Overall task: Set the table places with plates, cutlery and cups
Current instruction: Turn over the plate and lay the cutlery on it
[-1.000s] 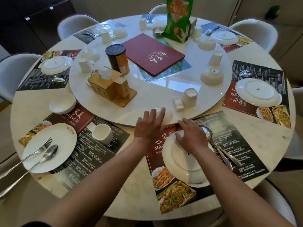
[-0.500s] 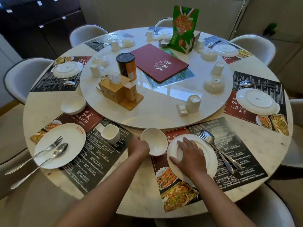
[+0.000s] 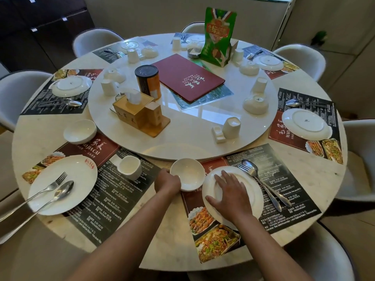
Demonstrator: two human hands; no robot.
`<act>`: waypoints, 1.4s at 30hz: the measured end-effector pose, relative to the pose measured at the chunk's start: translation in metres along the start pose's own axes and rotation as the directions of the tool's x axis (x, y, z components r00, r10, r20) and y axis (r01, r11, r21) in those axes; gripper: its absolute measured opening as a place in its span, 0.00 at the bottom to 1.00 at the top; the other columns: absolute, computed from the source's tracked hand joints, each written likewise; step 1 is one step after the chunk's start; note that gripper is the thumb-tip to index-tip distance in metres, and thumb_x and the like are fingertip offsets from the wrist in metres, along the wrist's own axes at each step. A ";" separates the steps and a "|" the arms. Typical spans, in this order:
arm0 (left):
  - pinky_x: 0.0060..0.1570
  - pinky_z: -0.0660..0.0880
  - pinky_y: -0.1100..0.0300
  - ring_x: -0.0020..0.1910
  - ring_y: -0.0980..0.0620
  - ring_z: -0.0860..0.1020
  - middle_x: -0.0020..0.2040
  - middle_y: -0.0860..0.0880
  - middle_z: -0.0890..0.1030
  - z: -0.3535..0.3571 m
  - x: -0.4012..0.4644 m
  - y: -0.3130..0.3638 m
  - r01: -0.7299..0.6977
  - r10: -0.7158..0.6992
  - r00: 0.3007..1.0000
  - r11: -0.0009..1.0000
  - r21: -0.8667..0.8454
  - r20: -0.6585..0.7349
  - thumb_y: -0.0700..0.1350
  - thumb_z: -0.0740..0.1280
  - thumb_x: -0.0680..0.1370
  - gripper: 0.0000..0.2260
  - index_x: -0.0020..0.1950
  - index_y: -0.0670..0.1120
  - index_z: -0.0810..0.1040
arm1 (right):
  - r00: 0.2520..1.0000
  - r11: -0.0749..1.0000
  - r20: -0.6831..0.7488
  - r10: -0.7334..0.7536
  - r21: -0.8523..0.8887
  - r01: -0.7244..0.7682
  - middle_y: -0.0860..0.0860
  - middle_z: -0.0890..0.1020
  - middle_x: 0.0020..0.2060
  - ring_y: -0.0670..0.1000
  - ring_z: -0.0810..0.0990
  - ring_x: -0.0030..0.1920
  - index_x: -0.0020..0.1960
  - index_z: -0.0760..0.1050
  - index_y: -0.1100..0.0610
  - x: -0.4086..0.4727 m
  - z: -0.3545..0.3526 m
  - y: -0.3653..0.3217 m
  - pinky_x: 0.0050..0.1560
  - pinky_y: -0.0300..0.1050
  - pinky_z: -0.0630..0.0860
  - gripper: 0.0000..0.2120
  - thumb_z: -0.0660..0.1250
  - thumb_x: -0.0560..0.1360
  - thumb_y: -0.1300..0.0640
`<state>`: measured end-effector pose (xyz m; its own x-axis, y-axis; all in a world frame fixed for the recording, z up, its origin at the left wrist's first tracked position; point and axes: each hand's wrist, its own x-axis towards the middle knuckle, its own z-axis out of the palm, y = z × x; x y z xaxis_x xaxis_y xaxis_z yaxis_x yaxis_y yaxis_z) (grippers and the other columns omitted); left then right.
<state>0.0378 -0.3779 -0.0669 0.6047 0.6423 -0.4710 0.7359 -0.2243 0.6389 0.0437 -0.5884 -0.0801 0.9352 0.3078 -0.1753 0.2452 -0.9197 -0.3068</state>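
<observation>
Compared with the frame one second back, the small bowl has come off the turntable edge and now stands upright at the upper-left corner of the nearest placemat, and the right hand has shifted from the plate's far rim toward its centre.

Left side: a neighbouring place already carries a plate with fork and spoon laid across it, a cup just beside it on the mat, and a second bowl further back. This setting appears to serve as the pattern for the place in hand.

Centre: the left hand grips the small bowl at its near-left rim. The fingers curl against the wall; how far they wrap cannot be told, since the bowl hides them. The grip likely serves to seat the bowl beside the plate.

Right: the right hand lies flat on the near plate, fingers straight and slightly spread, gripping nothing. The flat press probably steadies or slides the plate on the mat. A fork and spoon lie together just right of the plate, their heads overlapping its rim.

This place lacks a cup; one upturned cup stands on the turntable directly beyond.
</observation>
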 end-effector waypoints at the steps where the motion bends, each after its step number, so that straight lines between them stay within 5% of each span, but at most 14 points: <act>1: 0.45 0.74 0.55 0.49 0.43 0.78 0.58 0.44 0.81 0.000 0.000 0.001 -0.002 0.002 1.000 1.000 0.010 -0.003 0.43 0.67 0.79 0.13 0.63 0.46 0.76 | 1.000 1.000 0.003 -0.003 0.000 0.003 0.47 0.56 0.80 0.52 0.51 0.80 0.78 0.58 0.44 0.000 0.000 0.000 0.77 0.59 0.53 0.38 0.65 0.73 0.33; 11: 0.45 0.73 0.56 0.47 0.45 0.76 0.57 0.46 0.81 -0.004 -0.007 0.002 -0.084 0.085 0.996 0.992 0.095 -0.002 0.48 0.67 0.79 0.14 0.64 0.47 0.77 | 1.000 1.000 0.009 -0.009 0.025 0.009 0.47 0.55 0.80 0.53 0.49 0.80 0.79 0.58 0.44 0.001 -0.001 0.000 0.78 0.60 0.51 0.39 0.66 0.74 0.34; 15: 0.53 0.77 0.52 0.61 0.44 0.77 0.68 0.46 0.76 -0.001 -0.022 -0.003 -0.163 0.169 0.985 0.970 0.183 -0.019 0.52 0.66 0.79 0.23 0.73 0.49 0.70 | 1.000 0.999 -0.006 -0.027 0.045 0.027 0.49 0.55 0.80 0.54 0.50 0.80 0.80 0.56 0.45 -0.004 -0.004 0.003 0.78 0.58 0.53 0.39 0.65 0.74 0.33; 18: 0.64 0.75 0.45 0.73 0.42 0.68 0.77 0.44 0.64 0.003 -0.037 -0.016 -0.301 0.347 0.936 0.882 0.362 -0.068 0.57 0.66 0.79 0.31 0.79 0.52 0.59 | 0.989 0.999 -0.147 -0.031 0.033 0.037 0.52 0.60 0.79 0.56 0.57 0.78 0.79 0.60 0.47 -0.014 -0.005 0.011 0.76 0.57 0.60 0.36 0.62 0.75 0.34; 22: 0.78 0.52 0.43 0.81 0.39 0.48 0.81 0.41 0.50 0.008 -0.056 -0.033 -0.401 0.507 0.860 0.746 0.531 -0.062 0.60 0.62 0.80 0.36 0.82 0.53 0.48 | 0.975 1.000 -0.221 -0.011 0.003 0.012 0.52 0.64 0.77 0.56 0.62 0.76 0.76 0.65 0.49 -0.028 -0.007 0.026 0.73 0.57 0.64 0.32 0.62 0.77 0.37; 31: 0.79 0.49 0.41 0.81 0.40 0.47 0.83 0.44 0.51 0.054 -0.133 -0.035 -0.592 0.731 0.678 0.485 0.644 0.073 0.60 0.62 0.80 0.33 0.82 0.56 0.53 | 0.960 0.989 -0.239 -0.144 -0.015 0.144 0.54 0.68 0.75 0.58 0.64 0.75 0.74 0.68 0.50 -0.049 -0.029 0.072 0.72 0.60 0.67 0.30 0.57 0.77 0.36; 42: 0.79 0.44 0.43 0.81 0.40 0.42 0.83 0.44 0.45 0.110 -0.225 -0.021 -0.498 0.595 0.798 0.563 0.659 0.095 0.59 0.61 0.81 0.34 0.82 0.57 0.47 | 0.925 0.941 -0.172 -0.338 -0.054 0.334 0.53 0.68 0.74 0.57 0.65 0.74 0.73 0.69 0.50 -0.075 -0.064 0.141 0.69 0.61 0.70 0.30 0.59 0.76 0.35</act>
<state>-0.0807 -0.5982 -0.0411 0.9493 0.3098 -0.0533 0.3141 -0.9295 0.1934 0.0244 -0.7564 -0.0502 0.8263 0.5538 0.1023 0.5568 -0.7759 -0.2966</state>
